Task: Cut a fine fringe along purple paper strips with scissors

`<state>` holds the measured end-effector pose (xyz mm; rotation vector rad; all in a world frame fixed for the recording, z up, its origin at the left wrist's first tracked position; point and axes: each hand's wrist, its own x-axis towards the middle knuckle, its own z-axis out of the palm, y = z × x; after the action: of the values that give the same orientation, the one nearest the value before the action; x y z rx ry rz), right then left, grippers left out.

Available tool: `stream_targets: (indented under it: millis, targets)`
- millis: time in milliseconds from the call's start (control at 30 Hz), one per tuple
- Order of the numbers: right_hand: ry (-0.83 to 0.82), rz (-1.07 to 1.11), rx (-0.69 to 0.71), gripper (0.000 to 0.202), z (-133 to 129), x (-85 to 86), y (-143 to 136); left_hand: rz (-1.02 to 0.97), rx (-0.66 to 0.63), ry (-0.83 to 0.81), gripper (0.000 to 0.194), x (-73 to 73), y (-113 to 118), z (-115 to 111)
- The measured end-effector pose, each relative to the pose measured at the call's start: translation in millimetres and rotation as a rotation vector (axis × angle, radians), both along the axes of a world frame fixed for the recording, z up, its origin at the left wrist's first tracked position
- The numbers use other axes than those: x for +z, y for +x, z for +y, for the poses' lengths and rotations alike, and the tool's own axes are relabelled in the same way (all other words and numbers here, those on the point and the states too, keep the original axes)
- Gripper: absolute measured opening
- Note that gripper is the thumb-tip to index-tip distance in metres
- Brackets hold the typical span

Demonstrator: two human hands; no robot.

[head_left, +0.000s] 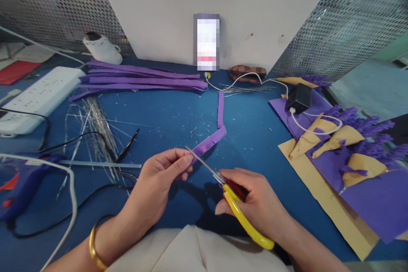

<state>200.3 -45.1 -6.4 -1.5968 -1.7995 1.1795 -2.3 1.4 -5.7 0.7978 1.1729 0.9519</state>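
Note:
Between the thumb and fingers of my left hand (pixel 168 170) is the end of a purple paper strip (pixel 208 142). The strip runs away up the table, bends, and has fine cuts along its edge; its far end (pixel 220 106) lies flat. My right hand (pixel 251 191) is closed round yellow-handled scissors (pixel 240 214), whose handles are partly hidden by the fingers. Their thin blades point up and left, with the tip at the strip beside my left thumb. A stack of uncut purple strips (pixel 146 78) lies farther back.
At left are a blue glue gun (pixel 24 189), thin wires (pixel 98 127), a white power strip (pixel 41 97) and a white mug (pixel 102 49). A phone (pixel 207 42) leans at the back. Right lie purple flowers wrapped in tan paper (pixel 363 168), purple sheets (pixel 376 204) and a black charger (pixel 298 97).

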Motion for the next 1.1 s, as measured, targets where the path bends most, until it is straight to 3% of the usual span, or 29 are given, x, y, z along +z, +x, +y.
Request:
stream_targets:
  millis: [200, 500, 1100]
  targets:
    - [-0.028, 0.117, 0.011, 0.04, 0.7, 1.2, 0.6, -0.129, -0.052, -0.072, 0.017, 2.5, 0.9, 2.1]
    - [-0.006, -0.003, -0.001, 0.041, -0.6, 1.7, 0.9, 0.063, 0.039, 0.025, 0.013, 3.5, 2.4, 1.8]
    - [0.052, -0.053, -0.022, 0.04, -4.2, -3.4, 0.6, 0.07, 0.029, 0.058, 0.014, 2.9, 3.0, 0.6]
